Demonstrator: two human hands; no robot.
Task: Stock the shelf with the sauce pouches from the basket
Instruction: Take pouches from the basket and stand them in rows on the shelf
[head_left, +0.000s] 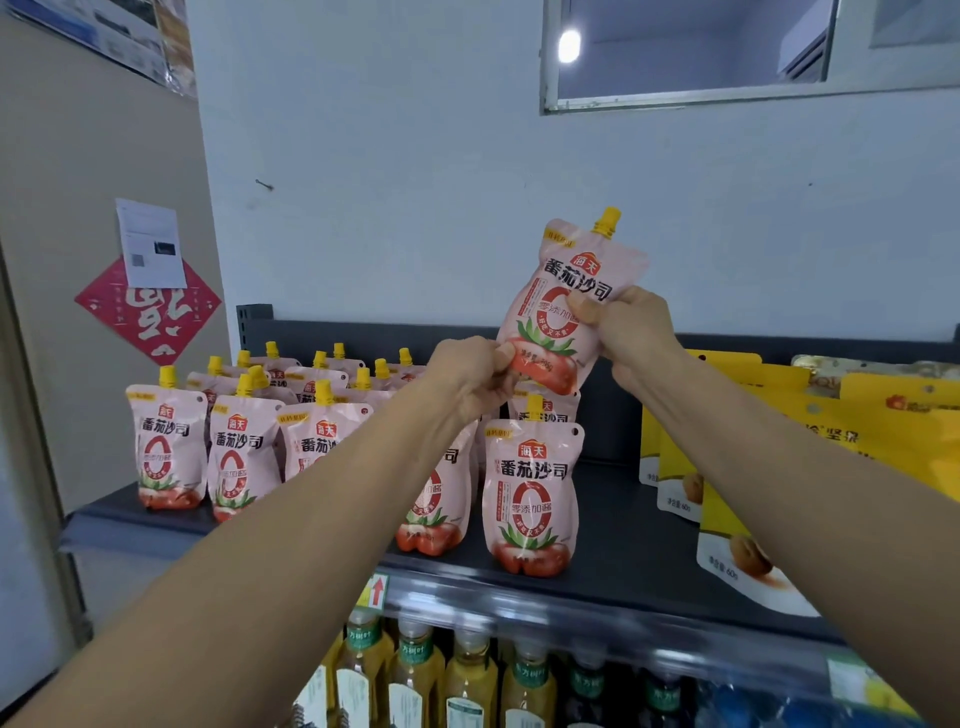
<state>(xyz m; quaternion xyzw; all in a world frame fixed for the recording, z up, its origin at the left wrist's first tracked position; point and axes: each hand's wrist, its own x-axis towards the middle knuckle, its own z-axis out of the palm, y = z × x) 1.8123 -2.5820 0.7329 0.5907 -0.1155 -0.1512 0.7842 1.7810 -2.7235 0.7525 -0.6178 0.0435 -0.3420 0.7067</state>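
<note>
Above the dark shelf (623, 530), clear of its deck, a pink sauce pouch (563, 306) with a yellow cap is held upright, leaning slightly to the right. The right hand (631, 332) pinches its middle from the right edge, thumb across the printed front. The left hand (470, 376) grips its lower left corner with curled fingers. Both hands are clamped on this one pouch, close together.

On the shelf directly beneath it stands a matching front pouch (530, 493), upright near the shelf's front edge, with another partly hidden behind it. Toward the shelf's left end, a crowd of standing pouches (244, 436) fills several rows, caps up. At the shelf's right end, yellow snack bags (779, 467) lean in an overlapping stack.

Under the shelf's front lip hangs a tag with a red arrow (375, 591), and below the shelf stand bottles (415, 670) of yellow liquid with green labels. Left of the shelf, a red diamond paper (148, 312) is stuck to the beige wall; high above the shelf is a window (727, 52).
</note>
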